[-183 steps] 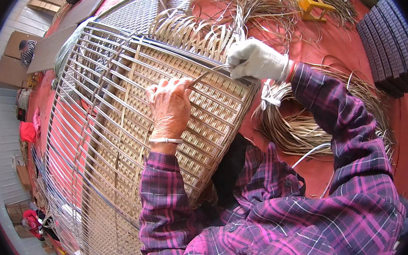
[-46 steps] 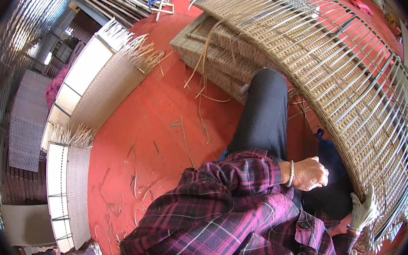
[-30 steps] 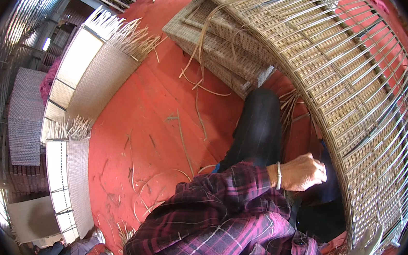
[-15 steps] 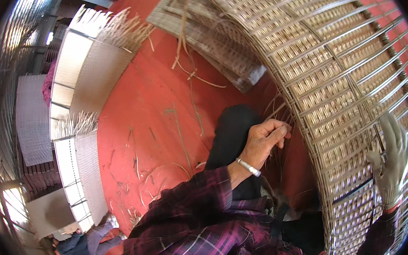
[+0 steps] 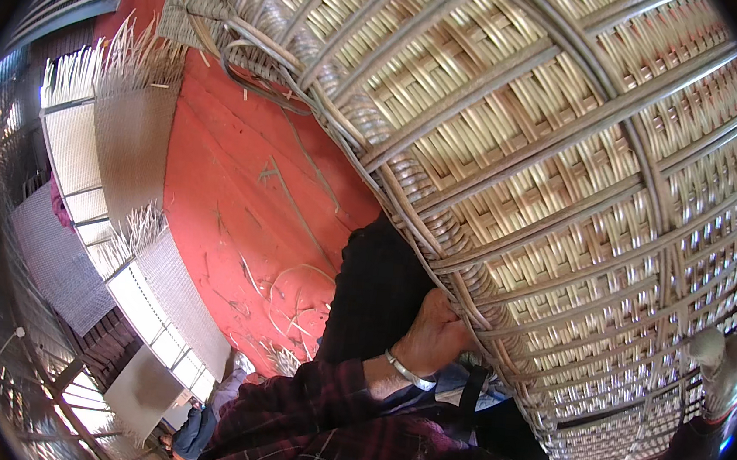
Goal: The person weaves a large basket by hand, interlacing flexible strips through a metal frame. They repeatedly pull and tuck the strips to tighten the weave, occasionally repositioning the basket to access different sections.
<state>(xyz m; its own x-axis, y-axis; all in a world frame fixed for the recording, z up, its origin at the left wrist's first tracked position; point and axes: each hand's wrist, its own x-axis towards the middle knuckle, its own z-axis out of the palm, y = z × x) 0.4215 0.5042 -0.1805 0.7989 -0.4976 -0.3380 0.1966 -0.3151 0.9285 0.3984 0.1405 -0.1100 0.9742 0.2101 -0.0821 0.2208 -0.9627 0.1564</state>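
Note:
A large curved frame of grey rods filled with pale woven cane (image 5: 565, 186) fills the upper right of the view, close to the camera. My left hand (image 5: 437, 332), bare with a metal bangle at the wrist, grips the frame's thick wrapped lower edge (image 5: 438, 236). My right hand (image 5: 720, 370), in a white glove, holds the frame at its far right side. Both sleeves are purple plaid. My dark trouser leg (image 5: 376, 292) shows just under the frame's edge.
The red floor (image 5: 240, 192) lies to the left, strewn with loose cane strands. Flat woven panels with frayed ends (image 5: 122, 138) lie along its left side, and more mesh panels (image 5: 50, 263) lie beyond them. Another person's legs (image 5: 198, 425) show at the bottom.
The woven frame has swung much closer and now fills most of the view. My left hand went from loose strands near the floor to gripping the frame's edge; my right hand stays on the frame.

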